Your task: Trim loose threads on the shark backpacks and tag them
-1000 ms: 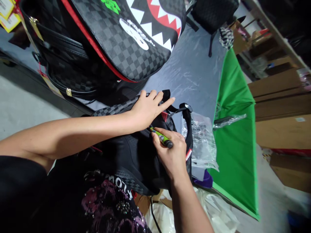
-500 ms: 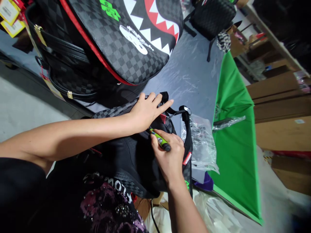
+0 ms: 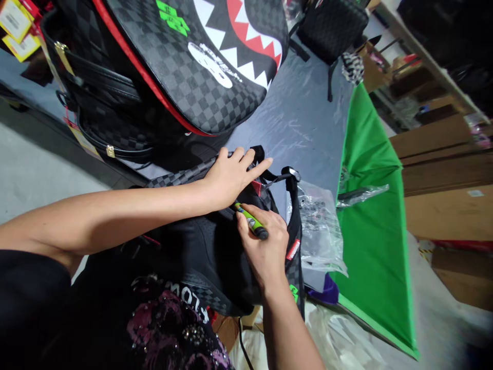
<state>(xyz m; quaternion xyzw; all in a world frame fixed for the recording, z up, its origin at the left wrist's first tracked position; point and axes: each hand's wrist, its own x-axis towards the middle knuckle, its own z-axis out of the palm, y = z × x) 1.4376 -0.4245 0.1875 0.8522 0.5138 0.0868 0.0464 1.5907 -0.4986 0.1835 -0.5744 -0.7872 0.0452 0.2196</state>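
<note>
A green marker pen (image 3: 252, 223) with a dark end is pinched in my right hand (image 3: 267, 246). Its front tip points at the black backpack (image 3: 210, 246) lying in front of me; whether the tip touches the fabric is hidden. My left hand (image 3: 229, 177) lies spread over the backpack's upper side, palm down, fingers stretched apart. Close to those fingers are a black strap with a buckle (image 3: 291, 173) and a small red patch (image 3: 256, 187). A red label (image 3: 293, 250) sits on the strap beside my right hand.
A large checkered backpack (image 3: 231, 110) with a shark-mouth print stands just beyond my hands on the grey table (image 3: 308, 123). To the right are a clear plastic bag (image 3: 321, 226) and green fabric (image 3: 377, 221). Another black bag (image 3: 333, 31) lies at the back, with cardboard boxes (image 3: 442, 210) beyond.
The right hand with the marker has shifted very slightly left and up. My left hand stays spread on the backpack in nearly the same place.
</note>
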